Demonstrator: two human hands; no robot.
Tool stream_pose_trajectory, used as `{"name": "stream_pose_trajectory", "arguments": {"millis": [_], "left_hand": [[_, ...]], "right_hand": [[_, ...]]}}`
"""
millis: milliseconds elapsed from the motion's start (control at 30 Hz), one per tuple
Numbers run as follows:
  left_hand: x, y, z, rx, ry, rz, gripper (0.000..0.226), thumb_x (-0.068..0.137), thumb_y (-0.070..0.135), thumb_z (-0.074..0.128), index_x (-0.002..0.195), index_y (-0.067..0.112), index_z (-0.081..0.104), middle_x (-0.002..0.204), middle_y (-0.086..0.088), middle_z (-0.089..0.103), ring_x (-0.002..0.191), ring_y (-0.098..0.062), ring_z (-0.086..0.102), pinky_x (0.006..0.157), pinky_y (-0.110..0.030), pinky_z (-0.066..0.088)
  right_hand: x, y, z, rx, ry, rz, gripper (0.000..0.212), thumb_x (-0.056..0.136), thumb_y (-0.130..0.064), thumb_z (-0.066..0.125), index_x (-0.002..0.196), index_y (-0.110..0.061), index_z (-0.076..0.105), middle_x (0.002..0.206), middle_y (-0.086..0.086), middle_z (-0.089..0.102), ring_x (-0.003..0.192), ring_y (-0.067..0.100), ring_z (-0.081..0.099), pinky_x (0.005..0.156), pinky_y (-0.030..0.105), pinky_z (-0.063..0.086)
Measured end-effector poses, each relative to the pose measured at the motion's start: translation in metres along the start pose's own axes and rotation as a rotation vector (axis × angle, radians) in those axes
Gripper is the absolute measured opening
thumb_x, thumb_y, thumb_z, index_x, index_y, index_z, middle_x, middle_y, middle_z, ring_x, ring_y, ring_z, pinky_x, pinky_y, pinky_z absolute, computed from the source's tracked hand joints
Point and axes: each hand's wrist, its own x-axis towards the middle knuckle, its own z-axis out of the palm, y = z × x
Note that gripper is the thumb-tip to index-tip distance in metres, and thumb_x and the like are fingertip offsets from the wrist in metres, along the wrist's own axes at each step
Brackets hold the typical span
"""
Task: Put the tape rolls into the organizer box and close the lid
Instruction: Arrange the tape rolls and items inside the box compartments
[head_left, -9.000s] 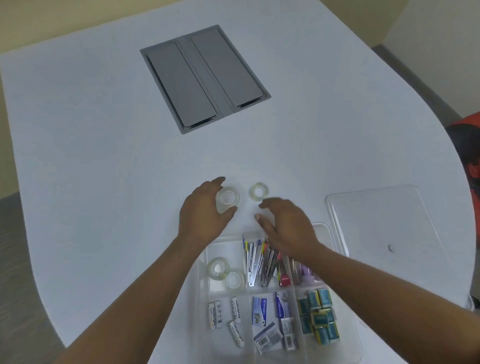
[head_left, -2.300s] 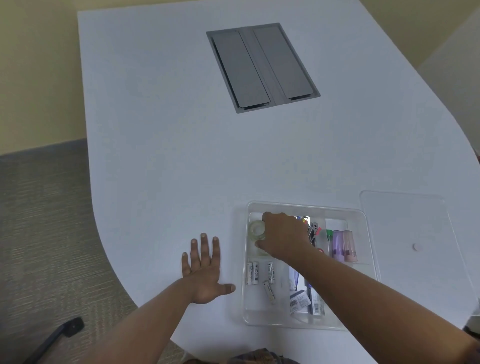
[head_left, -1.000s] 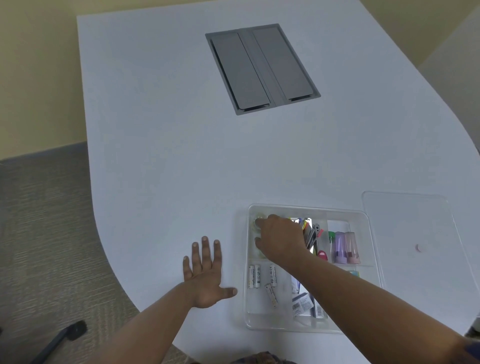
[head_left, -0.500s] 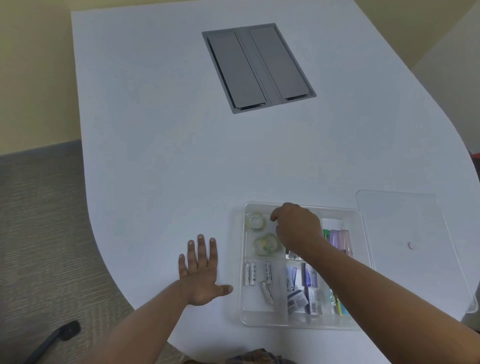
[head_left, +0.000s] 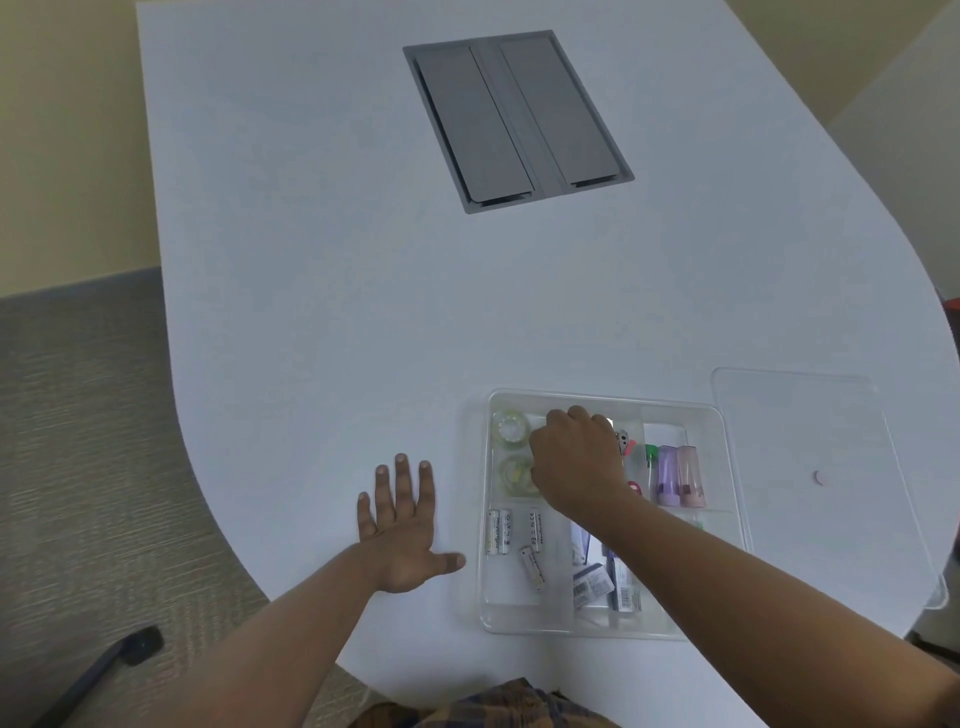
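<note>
Now both tape rolls (head_left: 511, 452) lie in the organizer box (head_left: 722, 431), far-left compartment; right hand (head_left: 576, 460) has lifted off them, curled (grip contents unclear). Left hand (head_left: 402, 525) stays flat, empty on table (head_left: 311, 312). Lid (head_left: 810, 467) beside box, next

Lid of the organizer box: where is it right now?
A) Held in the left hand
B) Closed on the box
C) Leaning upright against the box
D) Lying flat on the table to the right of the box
D: the clear lid lies flat on the table right of the open organizer box, with neither hand on it.
</note>
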Motion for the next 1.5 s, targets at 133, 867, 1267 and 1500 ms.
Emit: {"name": "stream_pose_trajectory", "arguments": {"millis": [133,867,1267,1500], "left_hand": [[0.000,0.000,0.000,0.000,0.000,0.004,0.119,0.079,0.074,0.049,0.115,0.032,-0.057,0.117,-0.001,-0.070,0.112,-0.029,-0.061,0.102,-0.053,-0.030],[0.002,-0.001,0.001,0.000,0.004,0.005,0.119,0.079,0.073,0.049,0.115,0.032,-0.057,0.118,-0.001,-0.070,0.113,-0.029,-0.060,0.104,-0.053,-0.028],[0.003,-0.003,0.005,-0.012,0.022,0.019,0.120,0.079,0.073,0.050,0.116,0.033,-0.056,0.119,0.000,-0.069,0.113,-0.028,-0.061,0.103,-0.053,-0.029],[0.002,-0.005,0.016,-0.008,0.148,0.007,0.125,0.073,0.077,0.050,0.125,0.027,-0.052,0.124,-0.001,-0.067,0.116,-0.028,-0.060,0.103,-0.055,-0.029]], "right_hand": [[0.002,-0.003,0.002,0.004,0.015,-0.018,0.021,0.074,-0.022,0.062,0.064,-0.020,0.044,0.068,-0.003,0.036,0.072,0.020,0.034,0.065,0.033,0.028],[0.001,-0.015,0.012,0.204,-0.033,0.174,0.014,0.084,-0.026,0.059,0.091,-0.016,0.052,0.061,-0.006,0.034,0.067,0.025,0.061,0.046,0.025,0.020],[-0.004,-0.018,0.016,0.245,0.037,0.167,0.030,0.090,-0.046,0.049,0.092,-0.018,0.056,0.073,0.001,0.058,0.073,0.026,0.064,0.055,0.029,0.036],[-0.040,-0.015,0.019,0.406,0.170,0.115,0.015,0.087,-0.036,0.056,0.087,-0.021,0.056,0.082,-0.003,0.061,0.074,0.020,0.059,0.057,0.027,0.037]]}}
